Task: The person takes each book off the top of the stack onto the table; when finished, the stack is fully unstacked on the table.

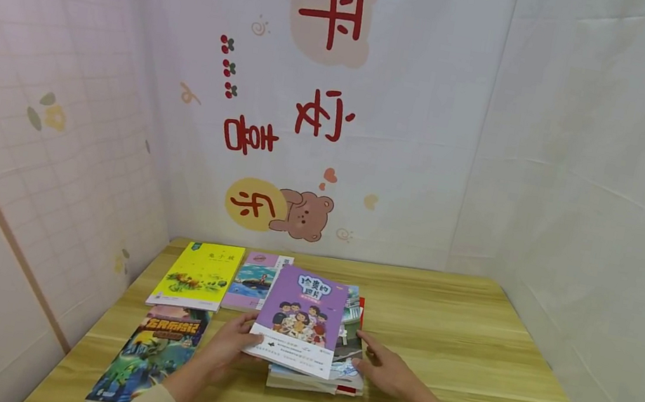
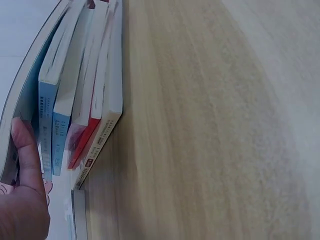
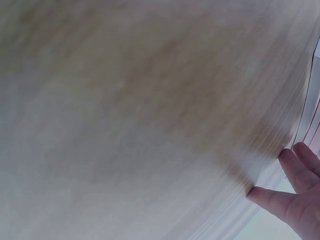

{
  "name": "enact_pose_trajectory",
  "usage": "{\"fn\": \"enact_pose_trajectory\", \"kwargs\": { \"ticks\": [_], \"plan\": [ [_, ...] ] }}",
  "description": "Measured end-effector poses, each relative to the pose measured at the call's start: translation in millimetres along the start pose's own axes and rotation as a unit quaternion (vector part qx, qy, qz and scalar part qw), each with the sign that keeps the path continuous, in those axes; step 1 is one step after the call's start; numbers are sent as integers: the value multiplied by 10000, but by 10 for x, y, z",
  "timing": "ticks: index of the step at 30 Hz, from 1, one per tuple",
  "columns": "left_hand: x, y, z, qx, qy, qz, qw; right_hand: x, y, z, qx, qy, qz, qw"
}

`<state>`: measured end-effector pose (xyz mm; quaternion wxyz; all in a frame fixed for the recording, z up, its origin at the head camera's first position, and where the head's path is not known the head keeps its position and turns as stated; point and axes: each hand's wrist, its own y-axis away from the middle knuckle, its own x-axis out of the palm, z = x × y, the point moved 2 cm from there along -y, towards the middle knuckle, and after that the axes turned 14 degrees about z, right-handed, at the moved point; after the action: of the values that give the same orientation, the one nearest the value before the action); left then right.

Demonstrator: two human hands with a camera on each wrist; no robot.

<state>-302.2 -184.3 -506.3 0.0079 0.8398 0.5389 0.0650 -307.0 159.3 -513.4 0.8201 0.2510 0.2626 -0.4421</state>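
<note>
My left hand (image 1: 226, 348) pinches a purple paperback book (image 1: 301, 325) by its lower left corner, thumb at its edge. The book has a cartoon group of children on its cover and a white band along the bottom. It lies tilted over a stack of books (image 1: 350, 348), overlapping most of it. In the left wrist view the held book (image 2: 22, 95) leans apart from the stack (image 2: 75, 95), with light blue, red and white spines below. My right hand (image 1: 387, 368) touches the stack's right side with extended fingers; in the right wrist view its fingertips (image 3: 290, 155) meet the book edges.
A yellow book (image 1: 198, 273) lies at the back left of the wooden table (image 1: 456, 323). Beside it is a lilac book (image 1: 250, 281) with a sea picture, partly covered by the held book. An adventure comic (image 1: 152, 357) lies nearer the front left. Fabric walls surround the table.
</note>
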Motion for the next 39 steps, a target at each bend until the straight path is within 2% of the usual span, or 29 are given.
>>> {"fn": "enact_pose_trajectory", "kwargs": {
  "ticks": [6, 10, 16, 20, 26, 32, 37, 39],
  "plan": [
    [-98, 92, -36, 157, 368, 44, 9992, 22, 7, -1, -28, -20, -37, 10000],
    [-213, 212, -74, 226, 490, -162, 9984, 38, -2, -15, -75, -47, -13, 10000],
    [-454, 519, -159, 81, 433, -836, 9955, 50, 2, -9, -21, -13, 6, 10000],
    [-649, 761, -189, -83, 404, -1140, 9926, 56, 27, 5, -10, 55, 22, 10000],
    [-835, 1108, -147, -447, 452, -1308, 9894, 60, 66, 34, 46, 21, 47, 10000],
    [-844, 1329, 14, -869, 626, -921, 9900, 60, 75, 65, 99, -1, 14, 10000],
    [-749, 1368, 199, -1219, 789, -544, 9879, 60, 64, 76, 107, 4, 11, 9999],
    [-712, 1354, 257, -1392, 751, -499, 9862, 58, 65, 80, 92, 34, 15, 10000]
  ]
}}
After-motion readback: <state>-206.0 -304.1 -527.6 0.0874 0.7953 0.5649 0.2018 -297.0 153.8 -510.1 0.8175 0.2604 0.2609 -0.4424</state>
